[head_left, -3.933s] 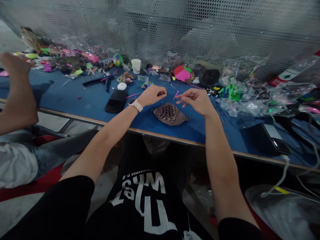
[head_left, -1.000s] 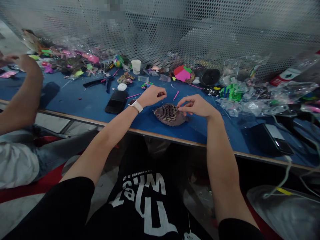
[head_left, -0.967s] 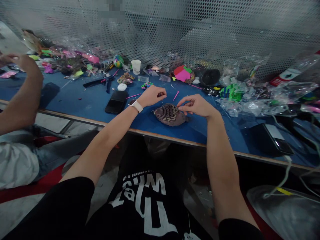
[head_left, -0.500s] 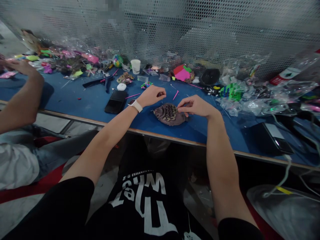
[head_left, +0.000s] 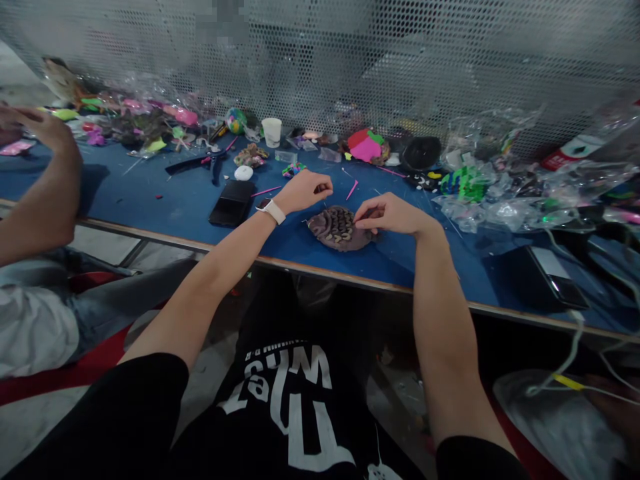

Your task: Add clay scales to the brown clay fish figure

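A fish shaped from grey-brown clay (head_left: pixel 345 239) lies on the blue table near its front edge, its body covered in rows of curved scale pieces, some pale. My right hand (head_left: pixel 383 213) is over the fish's right part, thumb and forefinger pinched together at the scales. Whatever is between those fingertips is too small to make out. Just above and left of the fish hovers my left hand (head_left: pixel 306 189), fingers curled into a pinch, with a pale-banded watch on the wrist. What it may hold is hidden.
Left of my hands lie a black phone (head_left: pixel 231 203) and pliers (head_left: pixel 215 164). A pink stick (head_left: pixel 352 190) is behind the fish. A white cup (head_left: pixel 272 132) and colourful clay in plastic line the back mesh. A co-worker's arm (head_left: pixel 53 173) is at left; a dark box-shaped device (head_left: pixel 543 277) with a cable is at right.
My right hand has shifted very slightly on the fish, its fingers still pinched. My left hand has stayed in place. The co-worker's hand at left has moved a little.
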`<action>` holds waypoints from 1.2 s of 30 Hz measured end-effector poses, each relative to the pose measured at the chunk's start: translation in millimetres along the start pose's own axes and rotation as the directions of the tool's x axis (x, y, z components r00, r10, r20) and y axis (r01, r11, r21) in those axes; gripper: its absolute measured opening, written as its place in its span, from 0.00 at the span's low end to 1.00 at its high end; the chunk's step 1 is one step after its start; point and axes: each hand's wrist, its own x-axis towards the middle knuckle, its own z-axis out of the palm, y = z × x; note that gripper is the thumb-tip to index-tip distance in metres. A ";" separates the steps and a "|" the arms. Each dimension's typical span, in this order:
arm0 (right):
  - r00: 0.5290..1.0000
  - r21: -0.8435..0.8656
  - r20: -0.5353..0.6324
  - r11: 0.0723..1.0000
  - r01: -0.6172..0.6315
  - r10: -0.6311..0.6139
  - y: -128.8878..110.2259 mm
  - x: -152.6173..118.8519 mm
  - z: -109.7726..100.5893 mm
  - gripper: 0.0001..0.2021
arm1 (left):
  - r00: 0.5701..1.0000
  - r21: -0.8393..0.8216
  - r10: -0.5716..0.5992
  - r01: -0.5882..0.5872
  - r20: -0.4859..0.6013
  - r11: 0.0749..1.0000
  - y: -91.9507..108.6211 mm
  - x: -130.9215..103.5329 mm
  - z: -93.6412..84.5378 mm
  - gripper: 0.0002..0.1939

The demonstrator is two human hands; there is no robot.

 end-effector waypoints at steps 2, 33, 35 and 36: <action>1.000 0.007 0.021 1.000 -0.002 0.002 -0.6 0.0 0.8 0.23 | 1.000 0.002 -0.001 0.001 0.000 1.000 -0.1 0.3 0.1 0.06; 1.000 -0.110 -0.014 0.994 -0.008 0.006 3.7 6.3 5.0 0.21 | 1.000 0.007 0.000 0.000 0.014 1.000 0.4 -0.1 -0.6 0.06; 1.000 -0.102 -0.002 0.994 -0.029 0.029 4.8 5.4 3.6 0.20 | 1.000 0.008 0.003 -0.003 0.013 1.000 -0.1 0.1 -0.1 0.07; 0.999 -0.102 0.003 0.994 -0.037 0.038 5.7 5.1 2.7 0.20 | 1.000 0.009 0.005 -0.005 0.013 1.000 -0.4 0.2 0.2 0.07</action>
